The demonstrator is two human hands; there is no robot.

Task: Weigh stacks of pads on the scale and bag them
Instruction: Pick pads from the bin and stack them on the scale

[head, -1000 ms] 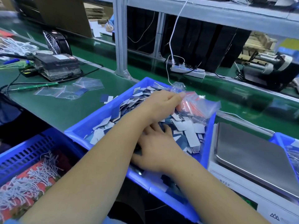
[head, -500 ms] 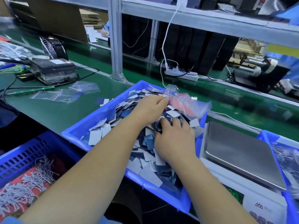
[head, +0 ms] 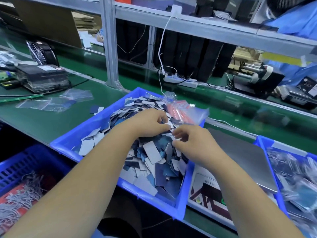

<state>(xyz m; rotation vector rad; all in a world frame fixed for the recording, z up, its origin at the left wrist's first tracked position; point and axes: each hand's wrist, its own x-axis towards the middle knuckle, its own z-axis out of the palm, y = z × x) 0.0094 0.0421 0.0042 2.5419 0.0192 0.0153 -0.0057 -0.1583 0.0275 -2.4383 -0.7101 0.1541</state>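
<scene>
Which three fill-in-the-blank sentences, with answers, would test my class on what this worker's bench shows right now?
1. The loose pads lie heaped in a ____ bin.
2. The metal pan of the scale has ____ on it.
3. The left hand and right hand meet over the ____.

Missing words: blue; nothing; pads

A green bench (head: pixel 42 121) is carrying a blue bin (head: pixel 82 134) of pads, the scale (head: pixel 240 158) just right of it, loose clear bags (head: pixel 56 102), a black unit (head: pixel 43 78) — possibly film-wrapped — and a white power strip (head: pixel 181 81).
</scene>
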